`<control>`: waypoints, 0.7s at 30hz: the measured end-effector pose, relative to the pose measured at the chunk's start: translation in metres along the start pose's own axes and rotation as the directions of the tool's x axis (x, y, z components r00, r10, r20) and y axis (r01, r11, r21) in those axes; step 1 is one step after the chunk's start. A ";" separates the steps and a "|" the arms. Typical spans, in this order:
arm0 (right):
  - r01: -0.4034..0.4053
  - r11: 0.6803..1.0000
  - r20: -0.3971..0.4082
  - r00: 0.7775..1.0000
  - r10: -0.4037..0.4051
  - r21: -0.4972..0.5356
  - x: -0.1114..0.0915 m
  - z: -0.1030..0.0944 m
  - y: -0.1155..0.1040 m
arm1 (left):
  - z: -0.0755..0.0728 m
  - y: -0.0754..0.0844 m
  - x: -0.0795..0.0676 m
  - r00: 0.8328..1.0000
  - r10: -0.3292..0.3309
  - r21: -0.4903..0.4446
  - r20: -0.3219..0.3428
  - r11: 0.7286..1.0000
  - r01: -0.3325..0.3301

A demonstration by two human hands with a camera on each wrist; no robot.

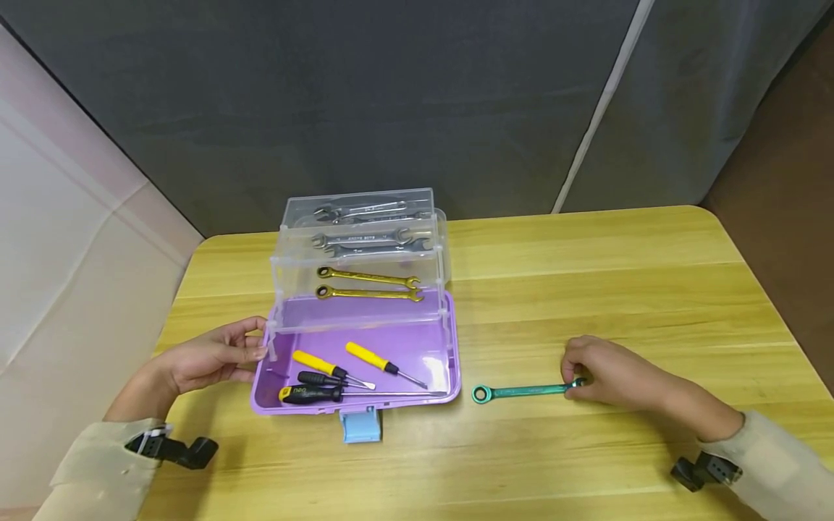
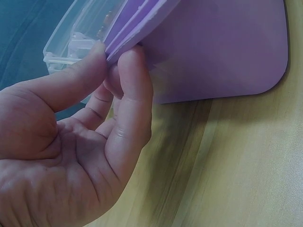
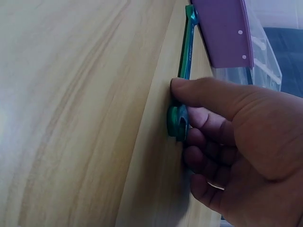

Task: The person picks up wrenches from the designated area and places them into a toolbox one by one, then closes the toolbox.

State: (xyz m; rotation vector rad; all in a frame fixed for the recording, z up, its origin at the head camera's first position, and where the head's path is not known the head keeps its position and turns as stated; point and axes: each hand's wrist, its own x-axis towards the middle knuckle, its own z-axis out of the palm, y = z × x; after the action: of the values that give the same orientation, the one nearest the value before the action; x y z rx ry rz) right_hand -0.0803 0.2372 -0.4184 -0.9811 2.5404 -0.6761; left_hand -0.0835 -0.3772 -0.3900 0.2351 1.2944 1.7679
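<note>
On the left stands a purple toolbox (image 1: 381, 337), its clear trays (image 1: 296, 278) raised behind its base. My left hand (image 1: 211, 354) pinches the toolbox's left rim between thumb and fingers; the left wrist view shows the purple wall (image 2: 222, 52) there. To the right of the box, my right hand (image 1: 612, 373) pinches a green combination wrench (image 1: 528, 391) near its open end. Its ring end points left toward the box. In the right wrist view, the thumb lies over the wrench shaft (image 3: 186, 56), and the open end (image 3: 177, 122) shows beside the curled fingers.
Inside the base lie two yellow-handled screwdrivers (image 1: 368, 354), a small black one (image 1: 321, 378) and a long black-and-yellow one (image 1: 309, 394). Gold wrenches (image 1: 371, 294) and several silver wrenches (image 1: 365, 237) rest in the trays. A blue latch (image 1: 360, 425) hangs at the front of the box.
</note>
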 end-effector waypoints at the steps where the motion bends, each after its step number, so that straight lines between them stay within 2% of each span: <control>1: 0.007 1.000 -0.002 1.000 -0.007 0.003 0.000 0.000 0.000 | 0.000 0.000 0.000 1.000 0.000 0.002 -0.001 1.000 0.000; 8: 0.004 1.000 -0.024 1.000 -0.005 -0.007 0.001 0.003 0.002 | 0.000 0.000 0.000 1.000 -0.002 0.008 -0.011 1.000 0.003; 21: -0.056 0.994 -0.022 0.998 0.058 0.089 -0.001 0.000 0.009 | -0.001 0.000 -0.001 1.000 -0.004 0.006 0.003 1.000 0.004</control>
State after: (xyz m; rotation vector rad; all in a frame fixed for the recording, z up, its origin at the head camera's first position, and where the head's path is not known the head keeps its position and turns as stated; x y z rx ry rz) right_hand -0.0846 0.2435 -0.4235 -0.8723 2.5260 -0.7814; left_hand -0.0840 -0.3788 -0.3902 0.2383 1.2977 1.7603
